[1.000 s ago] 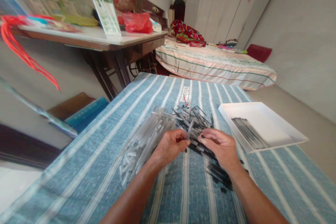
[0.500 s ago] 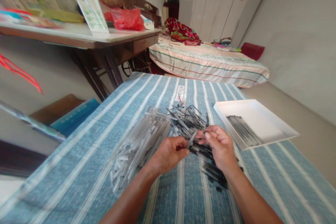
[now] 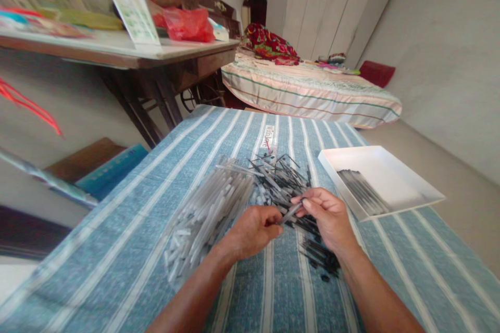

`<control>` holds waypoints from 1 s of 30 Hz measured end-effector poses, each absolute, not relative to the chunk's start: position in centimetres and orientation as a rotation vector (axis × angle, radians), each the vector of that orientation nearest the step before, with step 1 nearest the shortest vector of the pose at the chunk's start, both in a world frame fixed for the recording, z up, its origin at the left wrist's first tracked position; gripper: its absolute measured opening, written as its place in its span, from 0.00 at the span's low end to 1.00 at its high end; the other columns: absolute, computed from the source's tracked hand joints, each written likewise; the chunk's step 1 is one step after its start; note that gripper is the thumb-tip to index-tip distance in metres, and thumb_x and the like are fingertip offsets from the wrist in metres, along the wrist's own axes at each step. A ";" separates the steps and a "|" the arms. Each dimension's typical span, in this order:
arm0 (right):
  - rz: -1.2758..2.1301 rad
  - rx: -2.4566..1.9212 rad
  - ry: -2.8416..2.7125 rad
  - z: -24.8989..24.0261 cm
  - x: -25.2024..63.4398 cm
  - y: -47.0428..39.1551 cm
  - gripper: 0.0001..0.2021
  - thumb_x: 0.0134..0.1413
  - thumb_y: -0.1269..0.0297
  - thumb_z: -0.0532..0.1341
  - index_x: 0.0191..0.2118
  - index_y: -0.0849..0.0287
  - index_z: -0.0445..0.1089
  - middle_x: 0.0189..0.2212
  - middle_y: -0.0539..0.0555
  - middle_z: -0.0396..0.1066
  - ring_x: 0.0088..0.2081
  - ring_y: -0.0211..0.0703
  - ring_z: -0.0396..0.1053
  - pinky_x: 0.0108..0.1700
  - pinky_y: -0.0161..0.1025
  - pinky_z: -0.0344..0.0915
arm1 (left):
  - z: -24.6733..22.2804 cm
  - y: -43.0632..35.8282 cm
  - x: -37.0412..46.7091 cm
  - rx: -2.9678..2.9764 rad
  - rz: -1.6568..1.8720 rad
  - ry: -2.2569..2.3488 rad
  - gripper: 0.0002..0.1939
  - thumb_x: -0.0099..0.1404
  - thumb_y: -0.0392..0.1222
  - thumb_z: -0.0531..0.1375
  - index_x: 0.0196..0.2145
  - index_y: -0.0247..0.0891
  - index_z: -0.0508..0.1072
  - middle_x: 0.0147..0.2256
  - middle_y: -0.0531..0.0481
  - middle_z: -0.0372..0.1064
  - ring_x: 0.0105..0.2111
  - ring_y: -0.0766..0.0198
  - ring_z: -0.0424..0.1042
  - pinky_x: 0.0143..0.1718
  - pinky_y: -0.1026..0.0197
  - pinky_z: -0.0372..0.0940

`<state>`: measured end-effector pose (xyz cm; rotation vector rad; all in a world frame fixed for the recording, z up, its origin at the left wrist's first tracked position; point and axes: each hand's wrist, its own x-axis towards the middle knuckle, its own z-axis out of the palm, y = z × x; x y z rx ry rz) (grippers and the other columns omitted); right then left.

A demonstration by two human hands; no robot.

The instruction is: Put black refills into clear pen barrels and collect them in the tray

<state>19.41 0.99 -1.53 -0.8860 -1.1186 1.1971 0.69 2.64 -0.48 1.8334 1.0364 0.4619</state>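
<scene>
Between my two hands a slim translucent plastic tube (image 3: 291, 212) runs at a slant. My left hand (image 3: 255, 226) is closed around its lower left end. With thumb and fingers, my right hand (image 3: 324, 213) pinches the other end, where a small dark piece shows; its exact shape is hidden by the fingers. Left of my left hand lies a heap of similar translucent tubes (image 3: 213, 203). Just beyond my hands is a tangle of thin black rods (image 3: 279, 174) mixed with clear pieces. More black pieces (image 3: 320, 257) lie below my right hand.
A shallow white box (image 3: 406, 187) holding a row of grey-black sticks (image 3: 363, 192) stands at the right on the striped blue tablecloth (image 3: 136, 239). A side table (image 3: 183, 54) with a red bag (image 3: 189, 23) is at the left, a bed (image 3: 304, 88) beyond.
My hands have come together: the tube's upper end now meets the right fingers, where a gap showed before. The heaps and box look unchanged.
</scene>
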 end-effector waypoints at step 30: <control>1.265 -0.911 -1.226 -1.9 20.4 1.0 0.03 0.50 0.68 0.64 0.33 0.59 0.70 0.32 0.54 0.77 0.29 0.39 0.74 0.34 0.37 0.71 | -0.2 2.8 0.4 1.873 0.392 1.047 0.05 0.54 0.37 0.55 0.26 0.34 0.71 0.20 0.56 0.61 0.22 0.69 0.60 0.22 0.68 0.50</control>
